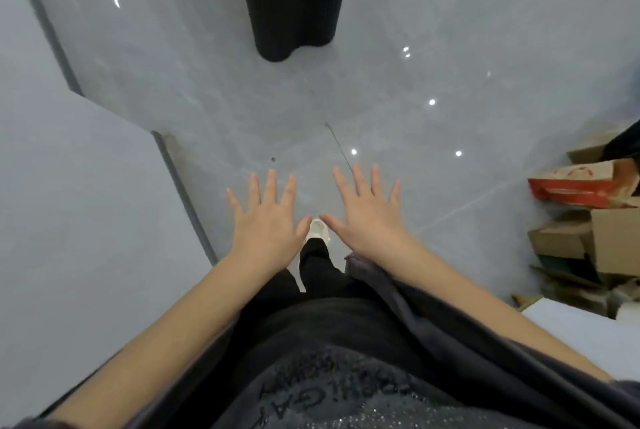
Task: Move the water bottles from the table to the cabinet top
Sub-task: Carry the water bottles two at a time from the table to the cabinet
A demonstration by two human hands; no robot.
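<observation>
Water bottles are showing nowhere in view, so the left hand and right hand are hovering over the floor with each grip spread open and empty, seemingly while walking to fetch them.

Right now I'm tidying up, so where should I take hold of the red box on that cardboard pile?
Probably its left end, approached from the open floor side with the right hand. The red box lies long and fairly flat atop the brown boxes, and that end faces bare floor with nothing before it. The right hand is open and free.
</observation>
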